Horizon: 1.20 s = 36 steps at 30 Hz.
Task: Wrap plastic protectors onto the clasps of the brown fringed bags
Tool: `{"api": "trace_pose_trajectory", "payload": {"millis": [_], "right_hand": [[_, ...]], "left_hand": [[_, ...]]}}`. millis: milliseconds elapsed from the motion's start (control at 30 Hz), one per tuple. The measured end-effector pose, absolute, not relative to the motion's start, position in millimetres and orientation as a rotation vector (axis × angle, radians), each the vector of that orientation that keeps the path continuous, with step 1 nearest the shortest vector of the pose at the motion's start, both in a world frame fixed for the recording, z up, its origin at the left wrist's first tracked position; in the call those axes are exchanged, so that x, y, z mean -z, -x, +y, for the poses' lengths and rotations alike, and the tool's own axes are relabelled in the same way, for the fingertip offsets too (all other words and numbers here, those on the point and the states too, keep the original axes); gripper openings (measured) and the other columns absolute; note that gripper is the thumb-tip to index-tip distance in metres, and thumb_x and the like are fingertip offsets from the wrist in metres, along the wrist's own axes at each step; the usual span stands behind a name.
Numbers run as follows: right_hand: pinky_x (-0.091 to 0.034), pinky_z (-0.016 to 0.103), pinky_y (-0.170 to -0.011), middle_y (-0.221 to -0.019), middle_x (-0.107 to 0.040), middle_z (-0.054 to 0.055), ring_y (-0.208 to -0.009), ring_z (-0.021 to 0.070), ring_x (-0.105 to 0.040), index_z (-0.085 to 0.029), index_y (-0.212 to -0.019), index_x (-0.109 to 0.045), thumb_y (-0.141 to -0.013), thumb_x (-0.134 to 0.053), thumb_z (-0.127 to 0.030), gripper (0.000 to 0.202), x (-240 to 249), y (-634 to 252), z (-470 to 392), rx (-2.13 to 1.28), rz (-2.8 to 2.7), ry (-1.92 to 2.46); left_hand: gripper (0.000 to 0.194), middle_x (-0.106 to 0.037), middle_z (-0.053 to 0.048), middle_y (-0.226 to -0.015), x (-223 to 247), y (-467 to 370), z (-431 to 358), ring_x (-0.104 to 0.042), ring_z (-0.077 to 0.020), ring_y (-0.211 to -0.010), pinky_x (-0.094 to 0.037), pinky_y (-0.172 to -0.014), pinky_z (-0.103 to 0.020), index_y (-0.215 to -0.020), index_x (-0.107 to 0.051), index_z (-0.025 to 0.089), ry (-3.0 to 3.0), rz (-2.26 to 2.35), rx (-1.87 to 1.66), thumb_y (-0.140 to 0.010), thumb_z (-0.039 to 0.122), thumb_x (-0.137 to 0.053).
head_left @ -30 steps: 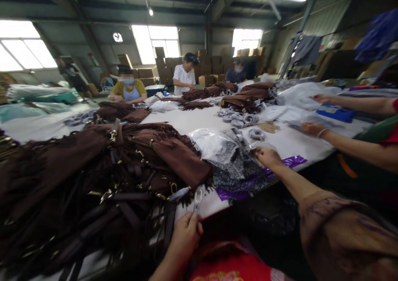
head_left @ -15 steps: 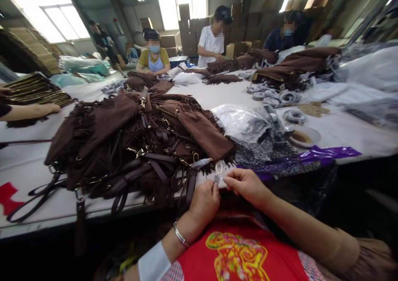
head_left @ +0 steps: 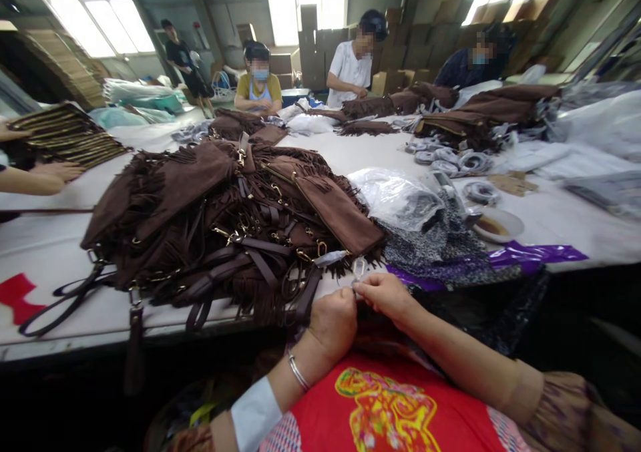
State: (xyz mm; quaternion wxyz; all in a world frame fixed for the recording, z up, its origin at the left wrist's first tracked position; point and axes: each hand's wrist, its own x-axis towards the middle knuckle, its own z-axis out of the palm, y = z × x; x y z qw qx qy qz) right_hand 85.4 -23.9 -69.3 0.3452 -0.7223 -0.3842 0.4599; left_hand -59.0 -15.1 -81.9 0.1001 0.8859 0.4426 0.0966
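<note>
A small metal clasp (head_left: 359, 266), covered in clear wrapping, pokes up at the fingertips of both hands, just past the table edge. My left hand (head_left: 333, 322) is closed in a fist below it, gripping the wrapped clasp's lower end. With thumb and forefinger, my right hand (head_left: 384, 294) pinches the wrapping directly beside the left fist, so the hands nearly touch. Just beyond lies a heap of brown fringed bags (head_left: 200, 205) with dark straps and gold-coloured hooks. One strap end (head_left: 329, 258) in the heap carries pale wrapping. What lies inside my left fist is hidden.
Clear plastic bags (head_left: 395, 195) and a speckled grey-and-purple wrapping (head_left: 431, 245) lie on the right. Beyond are a shallow bowl (head_left: 511, 223) and several grey coils (head_left: 475, 161). A co-worker's hands (head_left: 55, 171) rest near striped bundles at left. More people stand across the table.
My right hand has come in against my left, and its fingers now pinch the wrapping. My left hand has turned into a tighter fist. The co-worker's hand at left has drawn back.
</note>
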Motion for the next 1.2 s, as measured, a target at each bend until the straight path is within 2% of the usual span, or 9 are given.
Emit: {"api": "trace_pose_trajectory", "payload": {"millis": [133,233,433,600,733,833,967,1100,1200], "right_hand": [[-0.025,0.021,-0.038,-0.041,-0.042,-0.007,-0.037,0.0072,-0.038,-0.020,-0.053,-0.047,-0.069,-0.063,-0.041,0.031,80.3,-80.9,-17.7,-1.155,-0.998,1.900],[-0.024,0.021,-0.038,-0.040,-0.039,-0.008,-0.036,0.0067,-0.036,-0.020,-0.052,-0.045,-0.069,-0.063,-0.041,0.033,83.1,-81.5,-17.0,-1.151,-1.013,1.903],[-0.038,0.020,-0.045,-0.052,-0.058,-0.003,-0.047,0.0087,-0.051,-0.017,-0.067,-0.057,-0.068,-0.067,-0.041,0.026,70.5,-89.6,-30.8,-1.423,-0.911,1.571],[-0.039,0.019,-0.046,-0.057,-0.061,-0.002,-0.049,0.0079,-0.052,-0.016,-0.072,-0.060,-0.065,-0.073,-0.039,0.028,71.4,-89.7,-35.9,-1.524,-0.671,1.545],[-0.035,0.018,-0.045,-0.054,-0.058,-0.002,-0.046,0.0055,-0.046,-0.014,-0.068,-0.060,-0.067,-0.075,-0.042,0.032,79.3,-88.9,-36.2,-1.673,-0.592,1.344],[-0.031,0.019,-0.045,-0.055,-0.058,-0.003,-0.046,0.0052,-0.043,-0.014,-0.067,-0.062,-0.066,-0.078,-0.042,0.032,78.6,-90.0,-36.6,-1.612,-0.627,1.220],[-0.028,0.022,-0.046,-0.055,-0.060,-0.002,-0.047,0.0064,-0.041,-0.014,-0.064,-0.064,-0.064,-0.079,-0.044,0.033,68.3,-93.2,-34.2,-1.437,-0.804,1.238],[-0.033,0.022,-0.050,-0.056,-0.063,-0.002,-0.050,0.0081,-0.046,-0.015,-0.065,-0.063,-0.066,-0.079,-0.044,0.032,67.0,-92.8,-27.5,-1.402,-0.860,1.207],[-0.036,0.022,-0.051,-0.059,-0.062,-0.003,-0.052,0.0091,-0.050,-0.017,-0.073,-0.062,-0.063,-0.080,-0.046,0.036,75.5,-86.7,-23.0,-1.503,-0.719,1.108]], "left_hand": [[0.026,-0.068,-0.011,-0.077,79.5,59.8,-15.1,-0.065,-0.0249,-0.068,-0.035,-0.054,-0.032,-0.092,-0.062,0.015,-2.709,1.275,-0.270,-0.089,0.008,-0.037],[0.025,-0.068,-0.011,-0.076,79.2,61.3,-14.6,-0.064,-0.0247,-0.067,-0.035,-0.053,-0.033,-0.090,-0.062,0.015,-2.717,1.269,-0.285,-0.090,0.010,-0.037],[0.026,-0.067,-0.009,-0.073,78.6,63.1,-9.8,-0.061,-0.0201,-0.064,-0.034,-0.055,-0.031,-0.079,-0.060,0.018,-2.470,1.355,-0.488,-0.094,0.024,-0.039],[0.027,-0.063,-0.005,-0.066,72.7,56.8,-8.2,-0.054,-0.0150,-0.059,-0.033,-0.056,-0.028,-0.068,-0.055,0.019,-2.059,1.264,-0.648,-0.091,0.026,-0.043],[0.032,-0.051,0.003,-0.051,69.3,53.1,-8.6,-0.042,-0.0088,-0.044,-0.030,-0.046,-0.023,-0.063,-0.052,0.018,-1.425,1.097,-0.627,-0.088,0.037,-0.048],[0.031,-0.047,0.006,-0.051,68.8,55.2,-8.0,-0.032,-0.0048,-0.037,-0.024,-0.039,-0.020,-0.069,-0.052,0.017,-0.973,0.978,-0.575,-0.083,0.045,-0.056],[0.027,-0.044,0.009,-0.053,68.6,60.8,-5.3,-0.028,-0.0025,-0.037,-0.024,-0.038,-0.016,-0.082,-0.054,0.016,-0.543,0.767,-0.461,-0.076,0.038,-0.068],[0.021,-0.028,0.012,-0.049,66.2,61.1,-5.7,-0.019,-0.0015,-0.037,-0.023,-0.040,-0.014,-0.080,-0.052,0.014,-0.234,0.511,-0.359,-0.082,0.031,-0.064],[0.022,-0.017,0.012,-0.049,61.6,57.4,-9.2,-0.009,-0.0023,-0.038,-0.019,-0.040,-0.015,-0.076,-0.048,0.016,-0.166,0.406,-0.382,-0.087,0.032,-0.059]]}}
